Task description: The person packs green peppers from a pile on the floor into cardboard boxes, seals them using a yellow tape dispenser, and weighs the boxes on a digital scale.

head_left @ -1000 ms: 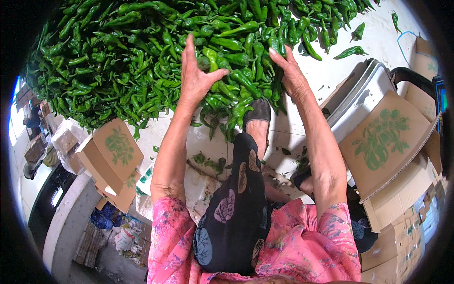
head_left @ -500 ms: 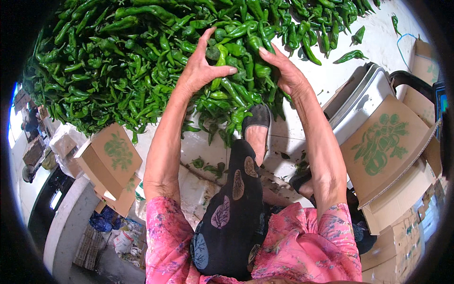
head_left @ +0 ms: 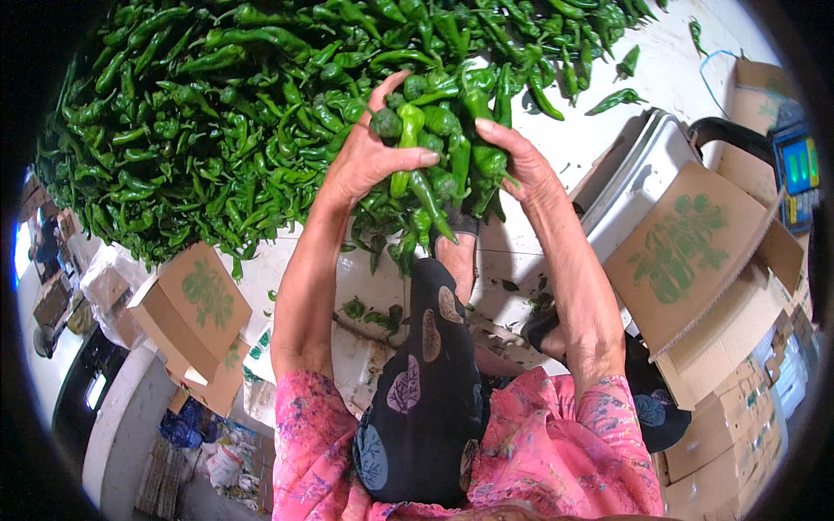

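Note:
A clump of green peppers [head_left: 444, 130] is gathered between my two hands, over the near edge of a big pile. My left hand [head_left: 368, 158] cups its left side, thumb across the front and fingers reaching behind the peppers. On the right side my right hand [head_left: 526, 167] presses in, its thumb on top and its other fingers mostly hidden. One pepper in the clump is paler, yellowish green. The large heap of green peppers [head_left: 200, 130] spreads to the left and far side. My shoe and patterned trouser leg [head_left: 426, 347] lie just below the clump.
An open cardboard box [head_left: 673, 252] stands to the right, beside a white scale [head_left: 643, 174] with a lit display [head_left: 797, 165]. Another carton [head_left: 204, 295] sits at the left. Loose peppers [head_left: 615, 102] and leaf scraps lie on the pale floor.
Both hands have drawn slightly nearer to me with the clump, which seems lifted a little from the heap. The view has shifted a bit, bringing the scale's display into sight.

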`<state>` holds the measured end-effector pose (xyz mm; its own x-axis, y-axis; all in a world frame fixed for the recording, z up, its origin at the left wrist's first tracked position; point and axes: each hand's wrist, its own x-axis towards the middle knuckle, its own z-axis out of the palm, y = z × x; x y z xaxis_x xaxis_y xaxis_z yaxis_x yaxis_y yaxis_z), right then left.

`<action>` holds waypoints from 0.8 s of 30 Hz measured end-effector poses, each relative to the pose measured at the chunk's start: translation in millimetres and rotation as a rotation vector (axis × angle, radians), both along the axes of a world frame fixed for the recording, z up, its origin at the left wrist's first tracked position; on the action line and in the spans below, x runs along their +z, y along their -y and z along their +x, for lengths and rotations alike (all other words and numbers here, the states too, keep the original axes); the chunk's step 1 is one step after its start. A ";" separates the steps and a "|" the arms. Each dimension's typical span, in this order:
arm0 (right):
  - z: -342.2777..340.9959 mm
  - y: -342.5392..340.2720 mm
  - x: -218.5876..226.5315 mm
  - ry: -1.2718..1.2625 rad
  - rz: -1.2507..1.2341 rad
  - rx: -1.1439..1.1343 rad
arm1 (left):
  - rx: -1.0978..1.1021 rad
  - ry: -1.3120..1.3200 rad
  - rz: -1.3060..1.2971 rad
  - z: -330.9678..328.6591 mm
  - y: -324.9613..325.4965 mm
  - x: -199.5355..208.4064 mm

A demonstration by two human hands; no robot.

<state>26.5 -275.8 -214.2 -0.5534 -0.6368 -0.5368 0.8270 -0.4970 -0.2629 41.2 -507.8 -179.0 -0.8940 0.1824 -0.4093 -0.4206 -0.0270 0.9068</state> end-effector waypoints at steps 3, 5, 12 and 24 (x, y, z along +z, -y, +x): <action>7.0 -12.1 44.7 -0.045 0.079 -0.064 | -0.026 -0.049 -0.027 0.2 -16.4 38.9; 7.4 -16.4 84.7 -0.127 0.079 -0.085 | -0.006 -0.118 0.029 0.8 -24.0 66.9; 33.8 -64.6 251.2 -0.470 0.160 -0.278 | -0.029 -0.283 0.155 0.4 -94.8 231.0; 139.2 -317.6 382.9 -0.719 0.577 -0.577 | -0.846 -0.656 -0.115 -9.3 -318.9 342.9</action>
